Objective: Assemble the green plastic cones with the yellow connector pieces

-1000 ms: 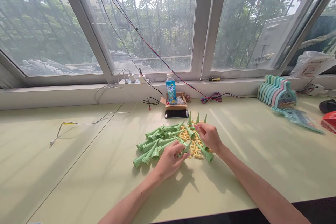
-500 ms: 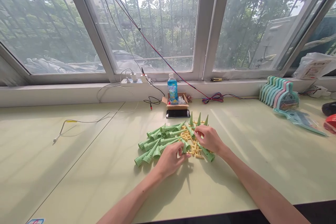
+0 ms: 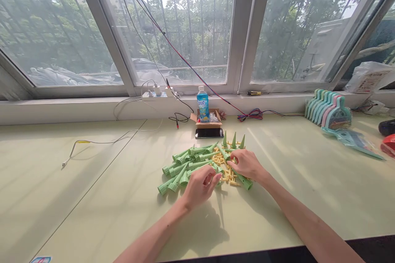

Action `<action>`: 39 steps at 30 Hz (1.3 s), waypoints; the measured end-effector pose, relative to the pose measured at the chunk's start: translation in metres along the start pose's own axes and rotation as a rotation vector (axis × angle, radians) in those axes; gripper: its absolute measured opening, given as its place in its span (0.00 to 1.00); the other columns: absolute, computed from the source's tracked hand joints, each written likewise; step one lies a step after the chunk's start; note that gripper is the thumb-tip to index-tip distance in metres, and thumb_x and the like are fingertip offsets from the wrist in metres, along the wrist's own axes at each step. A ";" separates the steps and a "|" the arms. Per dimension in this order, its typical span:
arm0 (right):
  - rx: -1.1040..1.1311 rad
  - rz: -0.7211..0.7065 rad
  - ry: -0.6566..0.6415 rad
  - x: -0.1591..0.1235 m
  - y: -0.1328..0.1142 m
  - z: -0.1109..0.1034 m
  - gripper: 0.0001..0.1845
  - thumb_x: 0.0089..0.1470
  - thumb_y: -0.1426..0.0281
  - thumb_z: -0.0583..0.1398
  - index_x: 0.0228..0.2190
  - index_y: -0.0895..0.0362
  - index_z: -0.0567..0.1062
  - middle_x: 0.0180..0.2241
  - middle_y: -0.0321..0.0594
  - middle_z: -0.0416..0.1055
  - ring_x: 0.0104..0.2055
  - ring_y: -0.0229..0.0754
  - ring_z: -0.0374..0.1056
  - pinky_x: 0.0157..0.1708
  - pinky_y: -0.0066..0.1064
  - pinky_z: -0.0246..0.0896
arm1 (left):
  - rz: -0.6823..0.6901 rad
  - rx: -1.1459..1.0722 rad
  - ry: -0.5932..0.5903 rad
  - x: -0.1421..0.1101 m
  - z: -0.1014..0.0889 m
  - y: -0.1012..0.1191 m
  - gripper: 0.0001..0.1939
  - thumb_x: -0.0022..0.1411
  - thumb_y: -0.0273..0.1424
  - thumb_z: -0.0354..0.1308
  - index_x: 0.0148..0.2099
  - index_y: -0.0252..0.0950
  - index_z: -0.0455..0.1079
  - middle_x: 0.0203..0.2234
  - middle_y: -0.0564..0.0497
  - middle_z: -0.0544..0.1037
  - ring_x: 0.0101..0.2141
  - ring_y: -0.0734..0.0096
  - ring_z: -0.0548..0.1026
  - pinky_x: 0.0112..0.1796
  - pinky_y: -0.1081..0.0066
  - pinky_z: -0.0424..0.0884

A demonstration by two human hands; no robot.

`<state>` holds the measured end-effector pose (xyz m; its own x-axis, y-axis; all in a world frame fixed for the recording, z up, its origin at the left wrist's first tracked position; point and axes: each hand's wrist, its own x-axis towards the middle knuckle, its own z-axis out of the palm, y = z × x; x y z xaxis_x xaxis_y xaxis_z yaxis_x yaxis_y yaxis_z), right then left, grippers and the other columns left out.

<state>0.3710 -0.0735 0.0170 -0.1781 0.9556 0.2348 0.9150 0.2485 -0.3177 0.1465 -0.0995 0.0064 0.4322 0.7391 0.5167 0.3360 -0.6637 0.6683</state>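
A heap of green plastic cones [image 3: 182, 167] lies on the pale green table [image 3: 92, 197], with several small yellow pegs [image 3: 227, 174] scattered beside it. My left hand [image 3: 200, 185] is curled at the heap's near edge, fingers closed round a green cone that is mostly hidden. My right hand [image 3: 248, 165] rests over the yellow pegs with its fingers pinched together; what they hold is too small to make out. Three cones [image 3: 233, 141] stand upright just behind the hands.
A black phone [image 3: 209, 133], a small cardboard box [image 3: 206, 121] and a blue drink bottle [image 3: 202, 106] stand behind the heap. Cables [image 3: 101, 141] trail at the left. Pastel plastic pieces [image 3: 328, 111] stand at the right by the window sill.
My left hand drew the green cone it held in toward its palm, so the cone is now mostly hidden. My right hand lowered slightly onto the yellow pegs.
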 end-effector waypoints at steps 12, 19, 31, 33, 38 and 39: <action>-0.051 0.060 -0.041 0.002 -0.001 0.004 0.07 0.56 0.67 0.62 0.27 0.54 0.78 0.28 0.39 0.77 0.33 0.44 0.71 0.31 0.30 0.52 | 0.113 0.097 -0.157 -0.002 0.000 -0.002 0.20 0.71 0.36 0.50 0.25 0.36 0.58 0.19 0.56 0.59 0.21 0.75 0.54 0.24 0.72 0.51; -0.054 0.035 -0.041 0.002 -0.003 0.003 0.12 0.56 0.70 0.60 0.21 0.54 0.76 0.25 0.38 0.76 0.31 0.42 0.70 0.29 0.30 0.49 | 0.117 0.108 -0.207 -0.003 -0.001 -0.004 0.19 0.71 0.35 0.50 0.25 0.36 0.59 0.20 0.56 0.59 0.21 0.76 0.53 0.24 0.73 0.51; -0.024 0.019 -0.016 0.001 -0.003 0.004 0.08 0.57 0.70 0.59 0.27 0.55 0.77 0.29 0.37 0.77 0.32 0.42 0.71 0.31 0.29 0.52 | 0.203 0.126 -0.152 -0.003 0.000 -0.005 0.18 0.71 0.33 0.50 0.26 0.36 0.61 0.19 0.56 0.59 0.20 0.77 0.54 0.23 0.73 0.51; -0.010 0.006 0.002 0.001 -0.003 0.004 0.08 0.57 0.70 0.60 0.27 0.55 0.77 0.28 0.37 0.77 0.31 0.41 0.71 0.30 0.29 0.52 | 0.218 0.131 -0.124 -0.003 0.001 -0.005 0.17 0.70 0.33 0.51 0.27 0.36 0.61 0.20 0.57 0.60 0.21 0.77 0.54 0.23 0.73 0.51; 0.068 -0.062 0.111 0.000 -0.006 0.005 0.08 0.58 0.72 0.59 0.27 0.56 0.76 0.23 0.35 0.73 0.26 0.38 0.67 0.28 0.28 0.52 | 0.180 0.098 0.023 -0.002 -0.001 -0.001 0.15 0.71 0.31 0.50 0.28 0.36 0.61 0.20 0.57 0.61 0.21 0.77 0.56 0.23 0.74 0.52; 0.093 -0.082 0.143 0.000 -0.007 0.005 0.08 0.58 0.72 0.59 0.27 0.56 0.76 0.22 0.35 0.72 0.25 0.38 0.66 0.28 0.28 0.52 | 0.151 0.089 0.058 -0.002 -0.002 0.000 0.14 0.71 0.32 0.50 0.30 0.36 0.62 0.21 0.56 0.62 0.21 0.77 0.56 0.23 0.74 0.54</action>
<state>0.3631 -0.0748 0.0140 -0.1915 0.9009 0.3894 0.8611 0.3447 -0.3739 0.1438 -0.1002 0.0066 0.4352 0.6342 0.6390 0.3447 -0.7731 0.5325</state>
